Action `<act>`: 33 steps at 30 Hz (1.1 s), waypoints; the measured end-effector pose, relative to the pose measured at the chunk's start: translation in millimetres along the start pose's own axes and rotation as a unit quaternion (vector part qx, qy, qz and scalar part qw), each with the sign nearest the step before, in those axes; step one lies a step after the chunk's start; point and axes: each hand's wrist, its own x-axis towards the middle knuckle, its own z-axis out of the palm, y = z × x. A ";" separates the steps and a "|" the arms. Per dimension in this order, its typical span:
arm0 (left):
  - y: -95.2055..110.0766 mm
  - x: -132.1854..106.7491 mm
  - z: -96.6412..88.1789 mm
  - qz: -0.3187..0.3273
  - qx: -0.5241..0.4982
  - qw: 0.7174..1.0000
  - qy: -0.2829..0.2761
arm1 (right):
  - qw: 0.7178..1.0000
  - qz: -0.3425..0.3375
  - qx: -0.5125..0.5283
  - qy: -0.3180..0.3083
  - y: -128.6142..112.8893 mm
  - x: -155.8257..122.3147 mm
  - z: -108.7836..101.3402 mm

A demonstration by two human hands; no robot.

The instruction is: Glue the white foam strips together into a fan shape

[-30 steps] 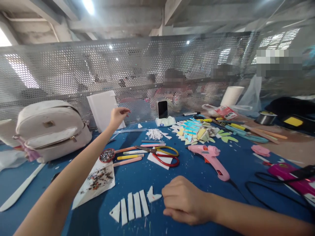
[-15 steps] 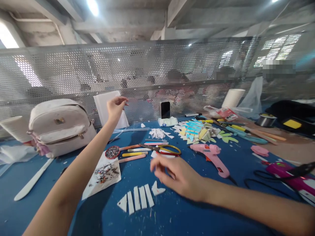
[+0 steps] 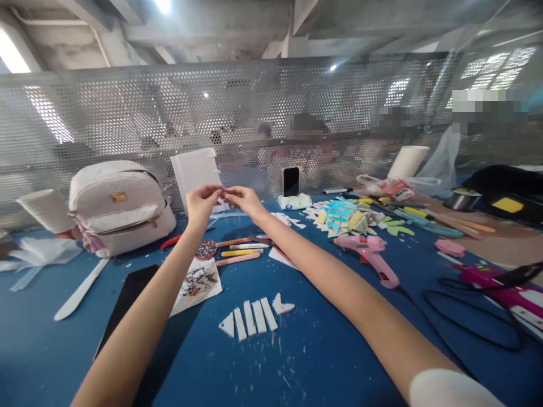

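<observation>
My left hand (image 3: 203,202) is raised toward the back of the table, thumb and fingers pinched together. My right hand (image 3: 246,202) meets it there, also pinched, fingertips almost touching the left ones. Whatever is between the fingertips is too small to make out. Behind the hands a white sheet or folder (image 3: 193,169) leans on the mesh screen. Below, on the blue table, white strips (image 3: 250,317) lie in a row between a triangular head piece (image 3: 228,325) and a forked tail piece (image 3: 283,305), like a fish.
A pink glue gun (image 3: 369,254) lies right of my right forearm. Foam scraps (image 3: 343,215) are heaped behind it. A dish of beads (image 3: 206,249) and several markers (image 3: 240,255) lie between my arms. A white backpack (image 3: 121,206) stands left, a phone (image 3: 291,181) at the back.
My right hand has moved from above the scissors up and left to meet my left hand. The left hand has dropped slightly, and the view has shifted a little.
</observation>
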 end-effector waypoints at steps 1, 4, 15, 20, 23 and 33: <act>-3.3 -1.6 -3.5 -0.010 -0.010 1.000 0.003 | 1.000 -0.002 -0.003 -0.002 6.4 1.6 1.7; -13.3 -0.2 -11.9 -0.040 -0.048 0.998 0.014 | 1.000 -0.008 -0.019 0.001 23.3 5.2 -0.4; -37.5 15.5 -33.8 -0.122 -0.121 0.985 0.007 | 0.984 -0.034 -0.173 -0.006 57.1 10.8 -24.6; -36.6 14.8 -46.7 -0.123 -0.074 0.989 -0.018 | 0.968 -0.051 -0.246 -0.006 62.7 7.8 -26.2; -33.4 13.6 -55.1 -0.108 -0.036 0.993 -0.032 | 0.959 -0.056 -0.277 0.001 65.4 8.2 -30.8; -23.8 17.1 -63.4 -0.042 0.055 0.996 -0.052 | 0.943 -0.078 -0.323 0.014 67.1 10.2 -39.3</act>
